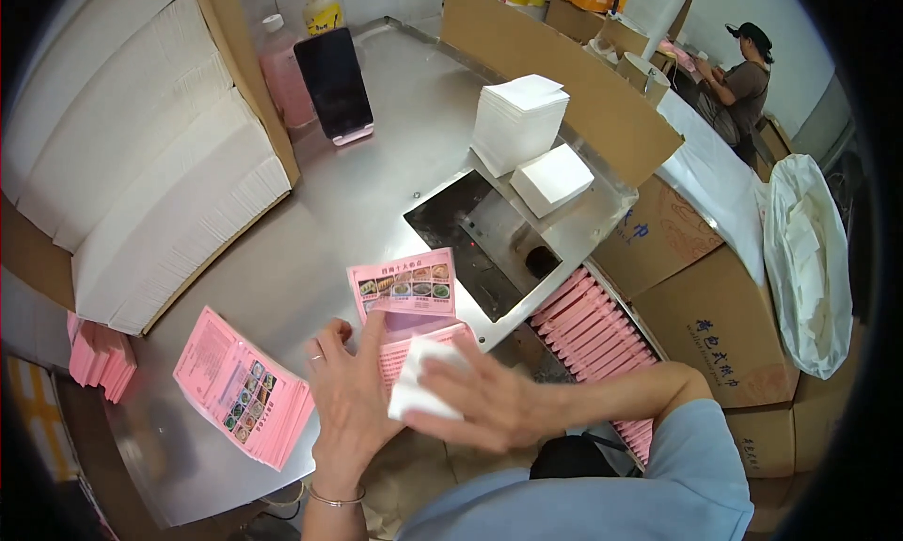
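Two hands meet over one small job at the near edge of the steel table [310, 240], and what counts is how the white wad sits against the pink pocket beneath it. Your right hand [494, 405] comes in from the right with its fingers curled around a folded stack of white tissues [419, 381]; the grip is closed but loose, thumb under and fingers over, and the hand is blurred, so you cannot tell just how tightly it pinches. Your left hand [353, 400] lies flat with fingers spread and nearly straight, pressing on the lower part of an open pink packet [414, 306], holding nothing but the sleeve itself. The packet's printed flap stands up and away from you, toward the dark recessed machine plate [480, 240], so its mouth faces back toward your body and slightly right. The tissues lie just over that mouth, touching or nearly touching it, with their long side running roughly across the opening. Your right hand is the nearer one to the tissues, since it carries them; your left is the nearer one to the packet. A stack of flat pink packets [245, 390] lies to the left of your left hand, and a row of filled pink packets [593, 325] stands to the right, behind your right forearm.
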`<state>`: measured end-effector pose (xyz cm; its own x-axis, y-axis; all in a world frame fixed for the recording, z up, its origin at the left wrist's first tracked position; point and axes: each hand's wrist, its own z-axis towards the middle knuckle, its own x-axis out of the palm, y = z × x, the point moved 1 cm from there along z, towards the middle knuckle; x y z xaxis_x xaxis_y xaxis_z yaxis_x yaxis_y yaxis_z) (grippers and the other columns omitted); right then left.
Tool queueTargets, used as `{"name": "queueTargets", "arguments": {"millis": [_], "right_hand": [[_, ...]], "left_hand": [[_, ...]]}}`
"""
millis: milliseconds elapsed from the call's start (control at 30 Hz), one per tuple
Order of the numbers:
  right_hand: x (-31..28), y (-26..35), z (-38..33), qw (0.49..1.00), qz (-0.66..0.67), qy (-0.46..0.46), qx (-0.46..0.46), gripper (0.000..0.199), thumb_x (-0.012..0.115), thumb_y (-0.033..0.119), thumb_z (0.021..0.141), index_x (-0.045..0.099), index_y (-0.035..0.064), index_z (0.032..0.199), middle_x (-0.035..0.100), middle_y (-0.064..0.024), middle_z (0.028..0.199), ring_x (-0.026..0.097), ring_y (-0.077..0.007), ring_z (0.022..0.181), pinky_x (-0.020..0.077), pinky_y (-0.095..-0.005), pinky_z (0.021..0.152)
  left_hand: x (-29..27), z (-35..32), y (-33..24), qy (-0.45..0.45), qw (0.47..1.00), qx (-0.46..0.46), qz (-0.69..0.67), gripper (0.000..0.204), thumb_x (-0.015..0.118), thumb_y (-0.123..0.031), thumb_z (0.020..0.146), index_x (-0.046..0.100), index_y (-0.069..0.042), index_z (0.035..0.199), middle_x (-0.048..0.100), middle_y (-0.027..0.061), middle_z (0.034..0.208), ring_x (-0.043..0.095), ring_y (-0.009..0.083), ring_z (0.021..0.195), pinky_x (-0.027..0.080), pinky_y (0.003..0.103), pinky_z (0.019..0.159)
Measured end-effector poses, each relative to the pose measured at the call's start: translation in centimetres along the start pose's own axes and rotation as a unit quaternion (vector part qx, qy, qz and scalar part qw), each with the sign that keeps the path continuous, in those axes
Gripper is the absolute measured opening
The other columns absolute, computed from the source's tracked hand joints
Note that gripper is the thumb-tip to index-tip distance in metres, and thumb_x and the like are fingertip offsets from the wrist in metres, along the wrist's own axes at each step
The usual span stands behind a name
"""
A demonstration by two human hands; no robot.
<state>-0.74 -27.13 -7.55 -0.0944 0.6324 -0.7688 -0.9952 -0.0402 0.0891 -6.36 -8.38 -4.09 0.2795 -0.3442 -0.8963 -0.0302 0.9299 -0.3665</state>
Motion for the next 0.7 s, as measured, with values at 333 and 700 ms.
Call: {"name": "queueTargets", "arguments": {"millis": [333, 700], "right_hand": [[1.6, -16.2, -2.2, 0.899, 0.006, 0.079, 0.431, 0.017, 0.054, 0.01, 0.088, 0.066, 0.0016, 0.096, 0.069, -0.0244, 0.09, 0.067, -0.0452, 0.089, 0.0532, -0.0546, 0.084], [-5.8, -18.2, -3.9, 0.866, -0.391, -0.04, 0.308, 0.016, 0.068, 0.018, 0.087, 0.067, 0.0025, 0.092, 0.06, -0.0133, 0.089, 0.057, -0.03, 0.095, 0.0445, -0.0443, 0.078]], "left_hand": [[-0.8, -1.9, -0.4, -0.017, 0.995, -0.02, -0.101, 0.072, 0.071, 0.002, 0.073, 0.052, -0.009, 0.141, 0.058, 0.0164, 0.101, 0.057, 0.0316, 0.09, 0.047, 0.041, 0.071], [-4.3, -8.8, 12.5, -0.053, 0.962, -0.183, 0.197, 0.032, 0.06, -0.004, 0.078, 0.055, -0.002, 0.109, 0.058, 0.0141, 0.105, 0.051, 0.0366, 0.112, 0.026, 0.055, 0.111]]}}
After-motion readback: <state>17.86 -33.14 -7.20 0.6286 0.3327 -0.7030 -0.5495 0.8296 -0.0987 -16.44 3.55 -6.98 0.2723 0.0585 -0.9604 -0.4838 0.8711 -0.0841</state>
